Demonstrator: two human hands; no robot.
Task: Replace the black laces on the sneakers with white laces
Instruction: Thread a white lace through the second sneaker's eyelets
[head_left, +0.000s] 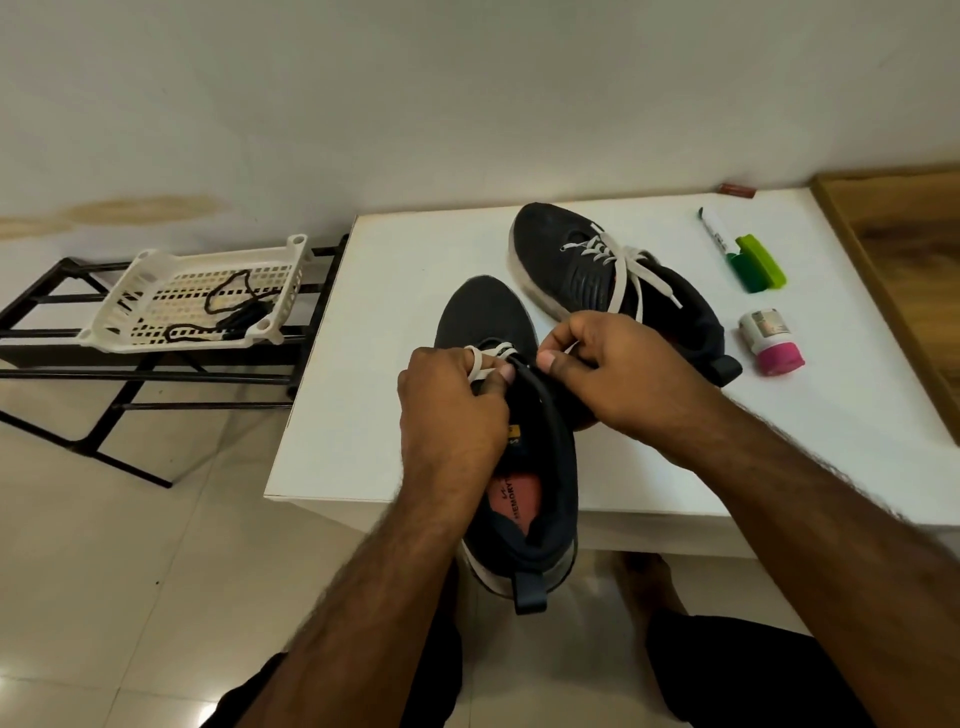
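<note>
Both your forearms reach forward and meet over the near sneaker (498, 332), which lies on the counter (363, 415) with its toe pointing away from you and its heel hanging past the front edge. Your left hand (452, 410) sits knuckles-up over the tongue, its fingers curled down, with a loop of white lace (480, 371) wrapped over one finger and pinched against the thumb. Your right hand (618, 369) comes in from the right, wrist angled inward, fingers curled tight on the other run of white lace near the top eyelets, thumb tip pressed at the collar. The thumbs nearly meet above the shoe's opening.

The far sneaker (582, 270) rests behind it on the counter, already laced in white, its ends loose. The black laces (234, 306) lie in a white basket (140, 301) on the black rack (62, 338) to your left
</note>
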